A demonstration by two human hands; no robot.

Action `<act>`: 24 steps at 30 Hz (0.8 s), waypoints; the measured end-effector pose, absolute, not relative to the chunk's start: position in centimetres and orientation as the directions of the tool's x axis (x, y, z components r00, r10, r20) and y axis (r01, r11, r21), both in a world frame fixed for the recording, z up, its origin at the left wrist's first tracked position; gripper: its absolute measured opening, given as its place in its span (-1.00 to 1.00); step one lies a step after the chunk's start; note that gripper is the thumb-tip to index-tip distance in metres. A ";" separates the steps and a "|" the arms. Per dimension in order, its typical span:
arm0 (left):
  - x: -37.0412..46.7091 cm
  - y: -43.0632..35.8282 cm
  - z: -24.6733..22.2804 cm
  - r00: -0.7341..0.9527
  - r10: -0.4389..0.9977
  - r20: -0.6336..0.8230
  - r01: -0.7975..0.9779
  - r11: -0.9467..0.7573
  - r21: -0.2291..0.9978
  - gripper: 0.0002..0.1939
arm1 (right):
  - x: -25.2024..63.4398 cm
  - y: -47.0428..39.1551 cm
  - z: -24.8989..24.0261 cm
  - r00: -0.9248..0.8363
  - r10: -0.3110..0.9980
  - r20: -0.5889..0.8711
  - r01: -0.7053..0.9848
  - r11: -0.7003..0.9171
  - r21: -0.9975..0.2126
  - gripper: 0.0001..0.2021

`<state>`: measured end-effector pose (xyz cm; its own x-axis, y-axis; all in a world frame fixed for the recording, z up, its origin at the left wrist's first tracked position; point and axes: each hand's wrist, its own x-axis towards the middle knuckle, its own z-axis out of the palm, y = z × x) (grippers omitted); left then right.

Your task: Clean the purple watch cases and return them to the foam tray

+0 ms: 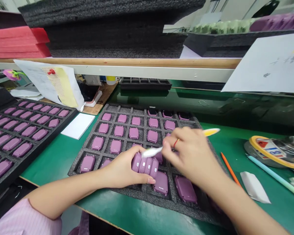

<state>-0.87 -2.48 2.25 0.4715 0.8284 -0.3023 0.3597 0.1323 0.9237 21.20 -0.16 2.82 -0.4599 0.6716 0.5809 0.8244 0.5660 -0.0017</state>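
My left hand [127, 166] is closed around a row of several purple watch cases [145, 165], held side by side with their edges up. In my right hand [186, 147] is a toothbrush [212, 132] with a yellow and white handle. Its white head end reaches the top of the held cases, and the bristles cannot be made out. Below both hands lies a black foam tray [107, 137] whose compartments hold more purple watch cases [161, 182]. Three in the far row show dark faces. My right hand hides part of the tray.
Left stands another foam tray [61, 125] of purple cases, beside a white paper pad [78, 125]. At right lie an orange pen [230, 169], a light blue stick [271, 173], a white packet [254, 187] and a yellow-rimmed round object [253, 143]. A shelf [137, 70] crosses above.
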 end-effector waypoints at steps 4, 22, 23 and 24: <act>-0.8 -2.9 2.1 0.442 0.856 -0.268 0.293 0.144 0.945 -0.43 | 22.3 0.1 3.4 -0.363 0.699 0.616 0.843 0.528 -0.102 -0.62; -1.4 -3.4 3.7 0.369 0.918 -0.144 0.118 0.107 0.987 -0.44 | 35.0 3.6 4.3 0.300 0.868 -0.396 0.767 -0.467 -0.440 -0.58; -1.4 -3.5 3.8 0.371 0.917 -0.145 0.105 0.114 0.988 -0.44 | 35.5 3.8 3.6 0.281 0.839 -0.466 0.747 -0.496 -0.442 -0.58; -1.4 -3.6 3.9 0.371 0.917 -0.146 0.097 0.119 0.988 -0.45 | 36.0 4.1 3.0 0.263 0.820 -0.509 0.741 -0.509 -0.438 -0.57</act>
